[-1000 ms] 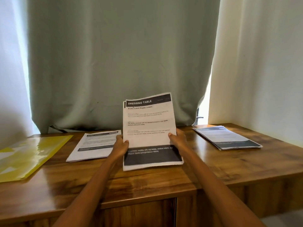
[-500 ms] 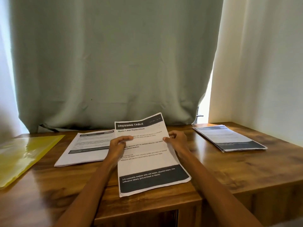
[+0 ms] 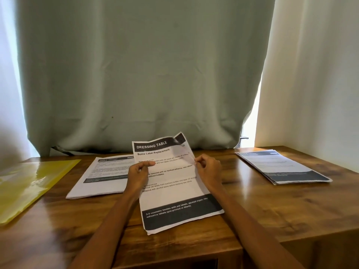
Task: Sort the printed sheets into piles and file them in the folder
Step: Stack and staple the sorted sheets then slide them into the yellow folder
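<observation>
Both hands are pinching a printed sheet (image 3: 172,183) over the tabletop (image 3: 272,206). The left hand (image 3: 138,174) is gripping its left edge. The right hand (image 3: 208,171) is gripping its right edge.

Wooden bench (image 3: 272,206) with a pretty glossy top, grain running all over it; a big grey-green curtain (image 3: 143,74) hangs behind it, bottom hem bunched up on the back edge; white curtain (image 3: 310,74) off to the right, a sliver of daylight showing between the two.
</observation>
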